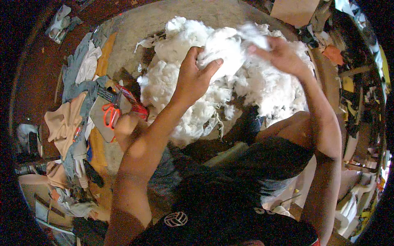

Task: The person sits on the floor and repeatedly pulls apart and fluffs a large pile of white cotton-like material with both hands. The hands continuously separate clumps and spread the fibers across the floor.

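My left hand (198,72) grips a clump of white fibre stuffing (226,49) between thumb and fingers, above a large loose heap of the same fluffy stuffing (194,120). To its right, my right hand (274,53) is raised over the heap and blurred by motion. A white wisp (254,33) shows at its fingertips, but whether the fingers hold it is unclear. The heap spreads over the floor in front of my bent legs. Scissors with orange handles (110,115) lie to the left, near my knee.
A dark remote control (105,94) lies beside the scissors. Grey-blue cloth (74,72), a white cloth piece (90,63) and beige fabric (66,123) are piled along the left. Cardboard (294,12) stands at the upper right. Mixed scraps and wood pieces line the right side.
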Available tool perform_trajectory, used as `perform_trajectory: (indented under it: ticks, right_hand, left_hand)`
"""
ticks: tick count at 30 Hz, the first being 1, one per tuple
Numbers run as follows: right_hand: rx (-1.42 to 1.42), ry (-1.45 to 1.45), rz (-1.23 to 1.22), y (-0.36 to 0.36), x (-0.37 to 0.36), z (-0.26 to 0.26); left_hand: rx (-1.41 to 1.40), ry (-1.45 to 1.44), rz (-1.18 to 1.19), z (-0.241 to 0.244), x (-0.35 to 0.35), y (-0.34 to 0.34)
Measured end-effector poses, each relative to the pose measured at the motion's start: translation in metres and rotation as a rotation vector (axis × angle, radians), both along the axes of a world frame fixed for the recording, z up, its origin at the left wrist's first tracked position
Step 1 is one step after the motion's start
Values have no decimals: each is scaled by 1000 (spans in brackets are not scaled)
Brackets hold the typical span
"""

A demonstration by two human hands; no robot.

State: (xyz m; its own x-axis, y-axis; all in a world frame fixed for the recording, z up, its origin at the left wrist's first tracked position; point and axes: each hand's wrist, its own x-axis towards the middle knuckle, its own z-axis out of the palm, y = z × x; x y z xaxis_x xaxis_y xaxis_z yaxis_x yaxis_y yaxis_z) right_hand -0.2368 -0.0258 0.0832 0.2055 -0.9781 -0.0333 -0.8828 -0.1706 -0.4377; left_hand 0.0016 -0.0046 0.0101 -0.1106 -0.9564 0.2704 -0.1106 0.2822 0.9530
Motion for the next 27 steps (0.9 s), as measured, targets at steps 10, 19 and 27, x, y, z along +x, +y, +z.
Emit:
perform_trajectory:
  ticks: [10, 19, 27]
  right_hand:
    - [-578, 350, 73, -24, 0, -19]
    - [15, 34, -26, -5, -15, -5]
    - [-406, 284, 99, -16, 4, -25]
  left_hand:
    - [-8, 82, -74, 24, -13, 12]
    - [77, -48, 85, 22, -9, 16]
    - [124, 66, -70, 21, -21, 16]
